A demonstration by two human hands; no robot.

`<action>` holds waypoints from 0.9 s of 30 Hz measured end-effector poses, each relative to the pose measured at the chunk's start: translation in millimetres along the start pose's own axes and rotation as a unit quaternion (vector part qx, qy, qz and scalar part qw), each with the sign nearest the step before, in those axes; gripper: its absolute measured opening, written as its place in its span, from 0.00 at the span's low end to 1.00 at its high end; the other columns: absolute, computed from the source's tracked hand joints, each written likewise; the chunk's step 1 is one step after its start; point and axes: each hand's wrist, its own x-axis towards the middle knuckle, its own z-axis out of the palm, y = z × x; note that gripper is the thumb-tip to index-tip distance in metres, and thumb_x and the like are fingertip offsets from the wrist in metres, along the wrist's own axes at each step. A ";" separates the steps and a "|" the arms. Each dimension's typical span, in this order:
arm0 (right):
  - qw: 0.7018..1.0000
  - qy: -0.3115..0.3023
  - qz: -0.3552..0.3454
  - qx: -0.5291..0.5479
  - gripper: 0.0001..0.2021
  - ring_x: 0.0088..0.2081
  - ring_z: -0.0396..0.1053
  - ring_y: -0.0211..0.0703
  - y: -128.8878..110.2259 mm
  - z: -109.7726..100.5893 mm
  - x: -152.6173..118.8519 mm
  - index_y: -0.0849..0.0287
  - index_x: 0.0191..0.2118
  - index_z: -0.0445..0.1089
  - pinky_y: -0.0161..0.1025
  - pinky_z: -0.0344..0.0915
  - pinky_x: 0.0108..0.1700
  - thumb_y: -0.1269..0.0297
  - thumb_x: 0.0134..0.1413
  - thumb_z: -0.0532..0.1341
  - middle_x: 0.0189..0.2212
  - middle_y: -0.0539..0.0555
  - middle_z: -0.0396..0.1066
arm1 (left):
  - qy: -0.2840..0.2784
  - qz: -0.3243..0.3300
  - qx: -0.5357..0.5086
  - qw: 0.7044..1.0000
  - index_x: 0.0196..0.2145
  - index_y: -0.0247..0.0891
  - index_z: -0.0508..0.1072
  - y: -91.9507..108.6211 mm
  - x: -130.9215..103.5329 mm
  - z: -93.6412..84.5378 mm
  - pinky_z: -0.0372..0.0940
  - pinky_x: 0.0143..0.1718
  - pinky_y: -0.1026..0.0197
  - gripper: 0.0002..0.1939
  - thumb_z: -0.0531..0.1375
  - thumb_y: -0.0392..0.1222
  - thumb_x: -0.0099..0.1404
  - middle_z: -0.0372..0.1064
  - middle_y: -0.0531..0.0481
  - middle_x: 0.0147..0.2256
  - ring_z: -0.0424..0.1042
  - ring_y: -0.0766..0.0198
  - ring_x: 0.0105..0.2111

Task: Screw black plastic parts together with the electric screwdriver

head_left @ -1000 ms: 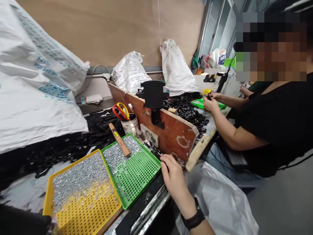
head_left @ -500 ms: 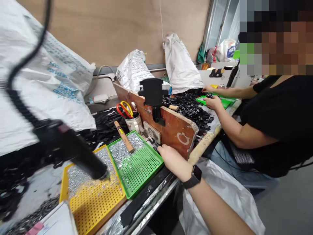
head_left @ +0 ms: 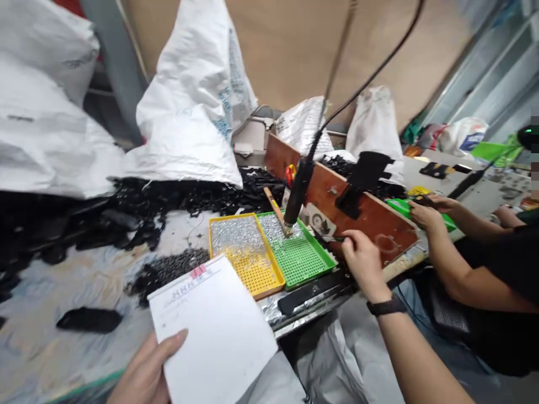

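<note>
A white paper pad (head_left: 214,331) with a pink clip at its top edge is held at its left side by my left hand (head_left: 154,365), thumb on top. My right hand (head_left: 364,261), with a black watch (head_left: 386,306) at the wrist, pinches a thin dark tool (head_left: 337,238) beside the wooden divider (head_left: 290,163). Next to it lies a green tray (head_left: 303,258) of small silvery parts, with a yellow tray (head_left: 256,275) on its left. A black electric screwdriver (head_left: 300,188) hangs over the green tray, near a wooden stick (head_left: 273,203).
Black parts (head_left: 181,193) are heaped along the back below white sacks (head_left: 193,106). A small black pile (head_left: 172,269) and a black pouch-like piece (head_left: 89,320) lie at the left. Another person's hands (head_left: 433,216) work over a green tray at the right.
The view has swung left. My left hand and most of the paper pad have come into view. The screwdriver now appears over the green tray, and the thin tool shows in my right hand.
</note>
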 end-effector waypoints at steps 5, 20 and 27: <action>0.999 -0.023 -0.032 0.006 0.10 0.24 0.60 0.36 -63.3 -39.8 -22.5 0.59 0.35 0.69 0.34 0.58 0.27 0.58 0.52 0.57 0.25 0.51 0.66 | -0.029 -0.015 -0.036 0.999 0.62 0.45 0.53 7.5 2.5 -1.8 0.67 0.48 0.54 0.46 0.68 0.41 0.49 0.74 0.47 0.46 0.69 0.47 0.49; 0.970 -0.140 -0.129 0.148 0.09 0.26 0.71 0.42 -113.4 37.3 -105.9 0.53 0.37 0.71 0.37 0.68 0.27 0.63 0.58 0.53 0.28 0.53 0.73 | -0.127 0.079 -0.067 0.987 0.53 0.38 0.68 -0.5 -1.1 -1.2 0.61 0.52 0.50 0.27 0.64 0.36 0.55 0.73 0.42 0.48 0.70 0.49 0.49; 0.883 -0.240 -0.233 0.328 0.11 0.39 0.71 0.36 -167.3 113.7 -131.2 0.57 0.43 0.68 0.33 0.69 0.42 0.74 0.54 0.57 0.35 0.53 0.72 | -0.136 0.094 -0.046 0.985 0.51 0.39 0.71 0.5 -1.9 0.5 0.58 0.54 0.51 0.22 0.61 0.35 0.57 0.74 0.45 0.46 0.68 0.51 0.50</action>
